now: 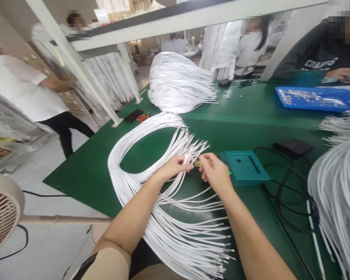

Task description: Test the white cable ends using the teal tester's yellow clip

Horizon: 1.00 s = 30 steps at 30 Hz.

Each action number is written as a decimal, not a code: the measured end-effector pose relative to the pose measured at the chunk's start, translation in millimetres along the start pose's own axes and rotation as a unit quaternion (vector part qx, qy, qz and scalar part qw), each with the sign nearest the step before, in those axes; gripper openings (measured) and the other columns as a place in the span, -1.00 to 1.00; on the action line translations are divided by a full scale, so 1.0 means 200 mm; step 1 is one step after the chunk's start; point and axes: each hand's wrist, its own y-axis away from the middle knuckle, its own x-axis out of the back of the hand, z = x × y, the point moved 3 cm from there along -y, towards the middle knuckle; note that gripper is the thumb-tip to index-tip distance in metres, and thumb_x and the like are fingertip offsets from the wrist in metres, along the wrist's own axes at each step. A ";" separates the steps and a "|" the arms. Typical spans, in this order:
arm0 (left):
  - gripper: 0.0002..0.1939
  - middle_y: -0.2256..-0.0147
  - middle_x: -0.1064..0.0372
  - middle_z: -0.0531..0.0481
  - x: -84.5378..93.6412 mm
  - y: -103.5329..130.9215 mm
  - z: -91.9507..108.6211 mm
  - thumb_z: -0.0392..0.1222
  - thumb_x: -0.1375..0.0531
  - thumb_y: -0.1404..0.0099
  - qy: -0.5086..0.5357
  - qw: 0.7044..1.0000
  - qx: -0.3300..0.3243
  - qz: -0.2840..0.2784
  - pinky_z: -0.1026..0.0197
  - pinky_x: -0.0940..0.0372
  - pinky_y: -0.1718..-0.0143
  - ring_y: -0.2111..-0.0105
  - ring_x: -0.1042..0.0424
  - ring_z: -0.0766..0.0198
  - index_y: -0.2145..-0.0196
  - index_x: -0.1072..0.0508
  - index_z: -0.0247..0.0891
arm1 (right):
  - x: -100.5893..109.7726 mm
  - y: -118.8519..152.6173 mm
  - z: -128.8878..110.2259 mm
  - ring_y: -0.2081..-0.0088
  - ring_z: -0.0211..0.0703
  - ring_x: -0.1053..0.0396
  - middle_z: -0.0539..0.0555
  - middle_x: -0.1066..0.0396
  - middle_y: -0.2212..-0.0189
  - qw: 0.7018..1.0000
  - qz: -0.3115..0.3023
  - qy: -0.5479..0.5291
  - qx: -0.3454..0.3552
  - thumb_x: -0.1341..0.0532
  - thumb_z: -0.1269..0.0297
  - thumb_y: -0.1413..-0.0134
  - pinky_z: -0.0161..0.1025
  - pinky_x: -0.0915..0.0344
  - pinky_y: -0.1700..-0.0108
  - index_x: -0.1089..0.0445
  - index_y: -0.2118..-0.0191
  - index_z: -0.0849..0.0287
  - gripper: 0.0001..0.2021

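My left hand is closed on a few white cables, pinched close to their ends. Just right of it, my right hand wraps round a slim tool with yellow at the front and green at the back; its kind is mostly hidden by my fingers. The tool's front end is close to the cable ends, and I cannot tell whether they touch. A large looped bundle of white cables lies on the green table beneath my left forearm, its many ends fanning out to the right and toward me.
Beyond lies another white cable bundle. A teal device with black cords stands right of my hand, near a black adapter, a blue tray of small parts and more cables. Red-handled scissors, a phone, a fan and co-workers surround the table.
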 end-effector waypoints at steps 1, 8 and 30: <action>-0.54 0.42 -0.43 0.02 -0.01 0.00 0.00 -0.09 -0.40 0.04 -0.003 1.000 0.002 -0.020 0.22 -0.25 0.27 0.44 -0.35 0.36 0.17 -0.53 -0.32 | 0.02 -0.02 0.01 0.70 -0.31 -0.23 -0.06 -0.34 0.64 0.999 0.017 -0.051 -0.010 -0.11 -0.03 -0.10 -0.35 -0.17 0.60 -0.34 0.34 0.15 -0.68; -0.60 0.43 -0.42 0.01 -0.06 0.01 0.03 -0.08 -0.43 0.10 0.057 0.998 -0.008 -0.035 0.19 -0.27 0.23 0.41 -0.42 0.31 0.36 -0.43 -0.33 | -0.02 -0.04 0.03 0.73 -0.39 -0.01 -0.12 -0.12 0.78 0.976 0.001 -0.216 -0.023 -0.31 -0.04 0.14 -0.37 0.02 0.67 -0.22 0.61 0.15 -0.61; -0.66 0.46 -0.36 0.05 -0.07 0.05 0.00 -0.07 -0.36 -0.03 0.029 0.999 -0.008 -0.025 0.29 -0.15 0.43 0.47 -0.33 0.38 0.38 -0.34 -0.30 | -0.13 0.01 0.05 0.69 -0.42 0.01 -0.13 -0.14 0.74 0.907 -0.105 -0.397 -0.092 -0.36 0.12 0.16 -0.39 -0.02 0.62 -0.34 0.54 0.18 -0.74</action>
